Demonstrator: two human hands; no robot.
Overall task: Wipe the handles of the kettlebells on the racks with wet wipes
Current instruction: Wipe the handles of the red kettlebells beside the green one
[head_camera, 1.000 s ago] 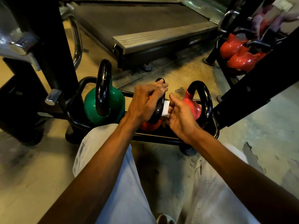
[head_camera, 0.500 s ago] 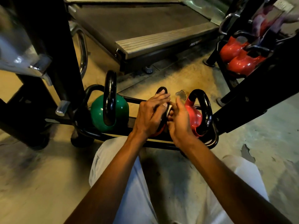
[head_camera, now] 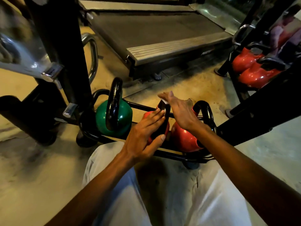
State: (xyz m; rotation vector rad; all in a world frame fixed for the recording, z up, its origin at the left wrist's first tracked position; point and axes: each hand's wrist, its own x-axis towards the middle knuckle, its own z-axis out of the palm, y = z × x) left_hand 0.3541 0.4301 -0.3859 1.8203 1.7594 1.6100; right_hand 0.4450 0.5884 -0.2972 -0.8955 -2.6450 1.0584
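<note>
Treadmill (head_camera: pixel 162 35) fills the upper centre, deck end raised above a worn concrete floor (head_camera: pixel 192 85). Black machine frame (head_camera: pixel 61 51) stands upper left; a second rack upper right carries two red kettlebells (head_camera: pixel 254 69). Low black tubular rack (head_camera: pixel 101 136) sits on the floor directly ahead of the person's knees in pale trousers (head_camera: pixel 162 198). On this rack, left to right: green kettlebell (head_camera: pixel 114 121) with tall black handle upright; middle red kettlebell (head_camera: pixel 162 128), mostly hidden by the hands; right red kettlebell (head_camera: pixel 184 137) with black handle arched behind it. The two red ones sit just beside each other. Left hand (head_camera: pixel 143 137): fingers straight, laid flat along the near side of the middle kettlebell's black handle (head_camera: pixel 162 108), thumb extended below; not curled round it. Right hand (head_camera: pixel 179 110): reaching over the top of the same handle, fingers extended to the left, pressing a small white wet wipe (head_camera: pixel 165 102) against the handle's top. Only a sliver of the wipe shows under the fingers. Hands close together, one on each side of the handle.
</note>
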